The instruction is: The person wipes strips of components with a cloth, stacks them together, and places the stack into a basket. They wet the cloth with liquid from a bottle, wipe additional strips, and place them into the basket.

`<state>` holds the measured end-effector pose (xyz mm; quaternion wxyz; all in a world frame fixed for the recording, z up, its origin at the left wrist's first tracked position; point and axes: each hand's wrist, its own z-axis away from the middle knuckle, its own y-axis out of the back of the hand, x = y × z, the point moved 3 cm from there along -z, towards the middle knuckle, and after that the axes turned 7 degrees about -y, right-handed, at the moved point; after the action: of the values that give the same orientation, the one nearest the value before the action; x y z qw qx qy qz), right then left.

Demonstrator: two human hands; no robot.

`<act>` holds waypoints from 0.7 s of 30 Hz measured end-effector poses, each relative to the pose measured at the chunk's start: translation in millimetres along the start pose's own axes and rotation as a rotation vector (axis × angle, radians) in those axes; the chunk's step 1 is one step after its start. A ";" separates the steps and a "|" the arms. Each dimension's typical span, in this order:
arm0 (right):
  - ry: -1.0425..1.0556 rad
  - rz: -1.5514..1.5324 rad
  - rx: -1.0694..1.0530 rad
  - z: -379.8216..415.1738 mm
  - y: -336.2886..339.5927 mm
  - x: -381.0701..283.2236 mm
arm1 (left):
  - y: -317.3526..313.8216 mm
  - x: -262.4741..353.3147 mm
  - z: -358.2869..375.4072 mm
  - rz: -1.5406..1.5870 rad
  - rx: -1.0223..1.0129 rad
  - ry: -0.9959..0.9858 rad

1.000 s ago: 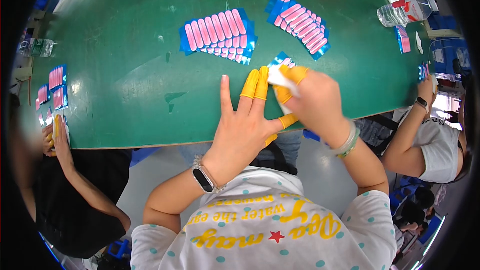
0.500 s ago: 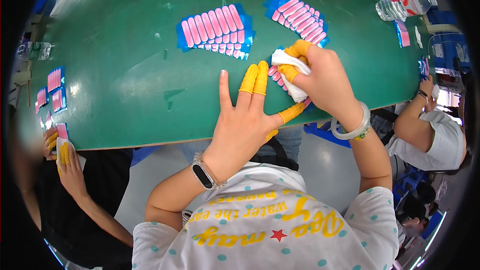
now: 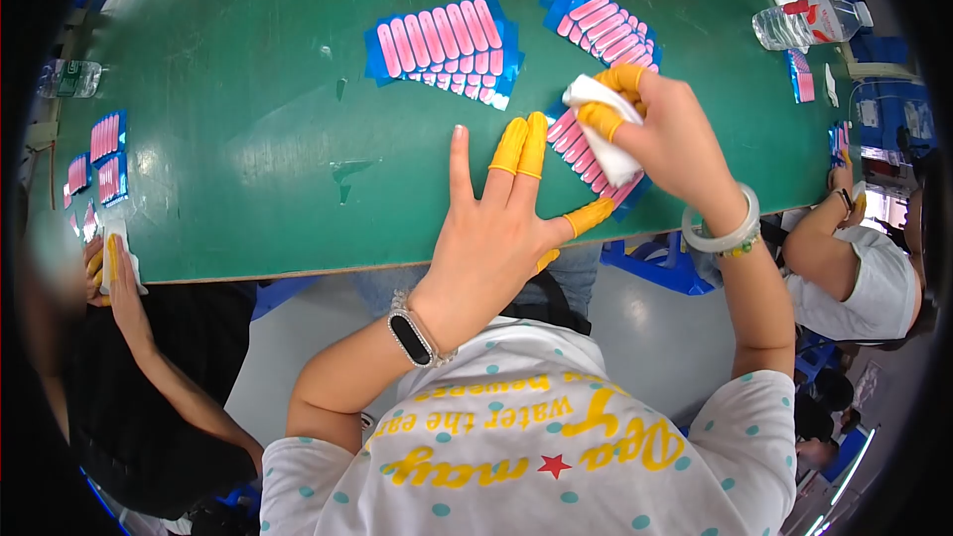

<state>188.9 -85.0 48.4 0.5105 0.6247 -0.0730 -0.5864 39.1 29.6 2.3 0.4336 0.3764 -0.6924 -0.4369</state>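
The grip of our right hand (image 3: 683, 139) is closed on a white cloth (image 3: 608, 144) over the pink-and-blue sheet (image 3: 573, 147) on the tabletop (image 3: 248, 189). Our left hand (image 3: 491, 243) is spread open, thumb (image 3: 591, 217) at the sheet's near end; too light pressure there could let cloth drag skid it.

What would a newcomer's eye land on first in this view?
Probably the bright yellow finger covers near the middle of the view: the right hand grips a white cloth over a blue sheet with pink strips, while the left hand is spread beside it, thumb at the sheet's near end. Next, two fanned stacks of similar sheets stand out farther up the green table.
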 end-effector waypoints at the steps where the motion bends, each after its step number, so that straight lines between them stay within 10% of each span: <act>1: -0.008 -0.028 -0.013 4.7 -1.0 -3.1 | -0.6 -0.2 0.6 -0.016 -0.019 -0.008; 10: 0.310 0.535 -0.013 14.2 -2.1 -13.0 | -3.6 -0.2 0.5 -0.036 -0.045 -0.013; 21: 0.229 0.635 0.060 -4.6 6.9 -17.0 | -2.0 -0.5 1.4 -0.009 -0.030 -0.017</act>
<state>191.0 -74.0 63.6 0.6537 0.6476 -0.2233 -0.3217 38.3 29.7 0.0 0.4311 0.3692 -0.6880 -0.4523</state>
